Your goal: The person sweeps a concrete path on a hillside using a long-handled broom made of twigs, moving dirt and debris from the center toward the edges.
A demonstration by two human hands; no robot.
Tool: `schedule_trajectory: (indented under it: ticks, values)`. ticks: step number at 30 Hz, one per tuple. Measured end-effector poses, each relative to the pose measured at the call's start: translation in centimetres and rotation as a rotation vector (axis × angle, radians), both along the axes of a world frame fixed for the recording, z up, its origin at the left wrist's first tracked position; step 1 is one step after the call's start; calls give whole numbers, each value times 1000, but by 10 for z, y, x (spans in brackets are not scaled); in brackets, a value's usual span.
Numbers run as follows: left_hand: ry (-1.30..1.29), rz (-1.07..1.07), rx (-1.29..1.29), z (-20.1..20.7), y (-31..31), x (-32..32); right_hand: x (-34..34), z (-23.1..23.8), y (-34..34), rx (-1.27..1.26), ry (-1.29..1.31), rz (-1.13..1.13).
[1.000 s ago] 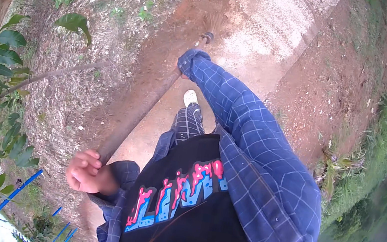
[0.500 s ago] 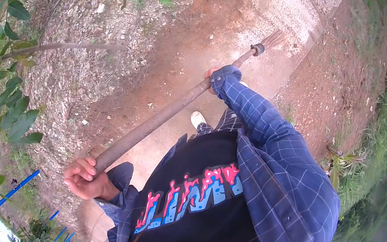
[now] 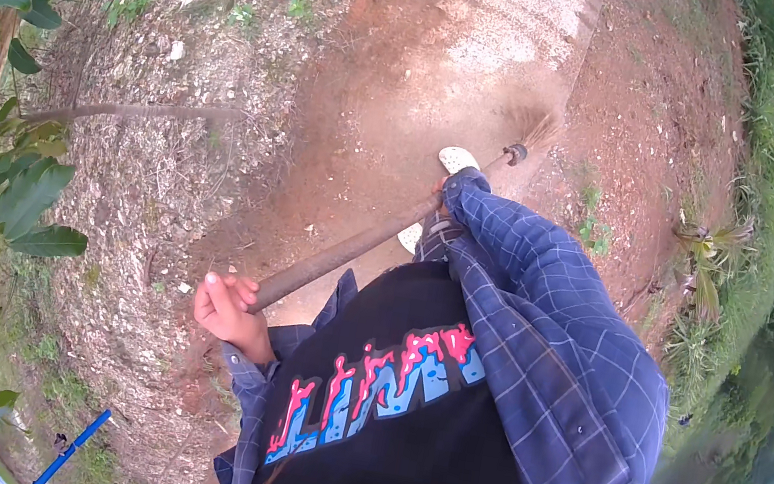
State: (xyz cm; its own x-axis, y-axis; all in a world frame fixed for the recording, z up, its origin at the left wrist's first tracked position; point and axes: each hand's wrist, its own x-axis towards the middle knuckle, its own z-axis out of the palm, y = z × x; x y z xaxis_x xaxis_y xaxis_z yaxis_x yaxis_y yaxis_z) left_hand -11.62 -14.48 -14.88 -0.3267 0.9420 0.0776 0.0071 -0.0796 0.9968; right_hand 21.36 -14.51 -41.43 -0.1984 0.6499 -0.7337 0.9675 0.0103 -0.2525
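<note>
A long-handled broom [image 3: 356, 244] slants across my front, from lower left to upper right. My left hand [image 3: 234, 312] is closed round the top end of its thick wooden handle. Lower down the shaft, my right hand [image 3: 443, 190] grips it, mostly hidden by the checked sleeve. Beyond a dark binding ring, the twig bristles [image 3: 533, 123] fan out over the dirt, blurred by motion. They touch or hover just over the reddish ground near the path's right side; I cannot tell which.
My pale shoes [image 3: 458, 160] stand on the dirt path [image 3: 414, 74]. A stony bank [image 3: 171, 137] rises on the left, with a leafy branch [image 3: 35, 196] and blue pipes [image 3: 70, 450]. Grass [image 3: 768, 201] and a low plant [image 3: 705, 257] line the right.
The broom head has swung right and nearer to me, off the pale patch of path. Both hands have moved right with the handle, the left one also upward. A foot has come forward.
</note>
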Motion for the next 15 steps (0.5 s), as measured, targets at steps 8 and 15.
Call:
schedule_trajectory:
  ticks: [8, 15]
  values:
    - [-225, -215, 71, 8, 14, 24, 50, 84, -6, -50, -40, -139]
    - [52, -62, 636, 97, 28, 66, 17, 10, 135, 457, 485, -368]
